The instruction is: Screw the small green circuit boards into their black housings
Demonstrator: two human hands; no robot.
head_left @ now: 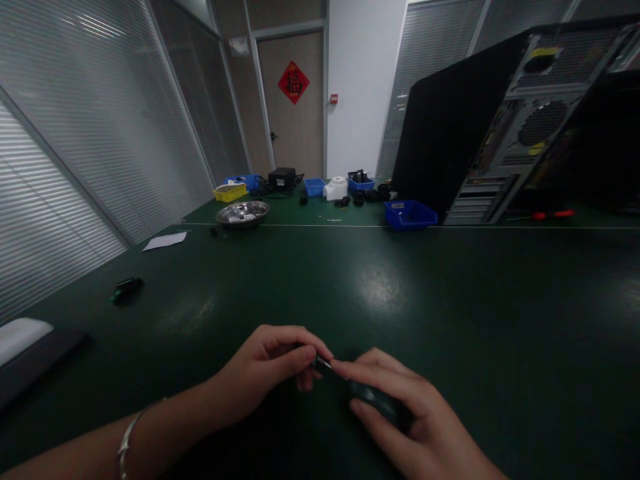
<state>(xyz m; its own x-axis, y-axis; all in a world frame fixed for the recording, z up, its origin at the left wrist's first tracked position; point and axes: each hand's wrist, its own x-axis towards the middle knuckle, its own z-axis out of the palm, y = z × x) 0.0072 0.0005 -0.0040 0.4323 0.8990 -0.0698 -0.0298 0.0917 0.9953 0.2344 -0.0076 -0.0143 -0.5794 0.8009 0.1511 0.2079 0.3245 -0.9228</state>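
Observation:
Both my hands meet low in the view over the dark green table (380,293). My left hand (267,370) is closed in a pinch, its thumb and fingers on one end of a small dark object (367,393). My right hand (400,417) wraps round the other end of the same object, its forefinger stretched toward the left fingertips. The object is black, partly hidden by my fingers, and too dim to name. A thin bracelet (127,437) sits on my left wrist.
A black computer tower (500,127) stands at the back right, with a blue bin (410,215) and a red-handled screwdriver (553,215) beside it. A metal bowl (243,213), yellow and blue bins, white paper (165,241) and a small dark device (126,289) lie to the left.

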